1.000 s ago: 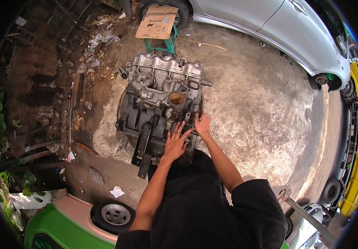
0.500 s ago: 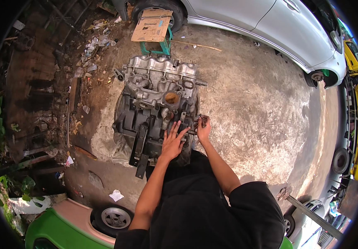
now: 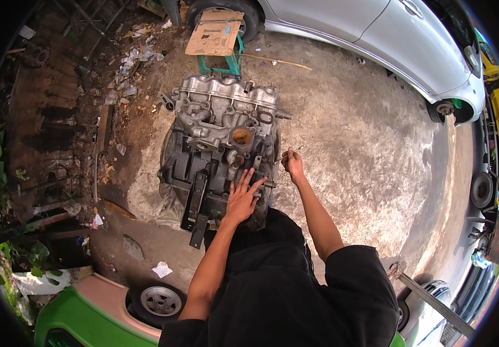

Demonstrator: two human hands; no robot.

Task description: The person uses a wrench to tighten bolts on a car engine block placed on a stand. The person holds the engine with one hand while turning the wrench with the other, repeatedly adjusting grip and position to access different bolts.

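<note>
A grey, greasy car engine point(image 3: 214, 136) stands on the ground before me, its ribbed silvery valve cover point(image 3: 229, 92) at the far end and a round port with an orange-brown inside near its middle. My left hand point(image 3: 240, 199) lies on the near right part of the engine, fingers stretched and spread. Just off the engine's right side, my right hand point(image 3: 294, 166) is closed in a pinch around a thin metal tool point(image 3: 299, 148); its exact kind is too small to make out. A dark flat bracket point(image 3: 196, 199) is at the engine's near left.
Beyond the engine stands a green stool point(image 3: 220, 65) topped with cardboard point(image 3: 216, 33). A silver car point(image 3: 342, 29) is at the far right, a green car point(image 3: 87, 318) at the near left. Litter point(image 3: 133, 63) and wooden boards point(image 3: 47, 133) lie along the left.
My right hand has moved away from the engine's side, up and to the right, with the thin metal tool in it. My left hand stays in place on the engine.
</note>
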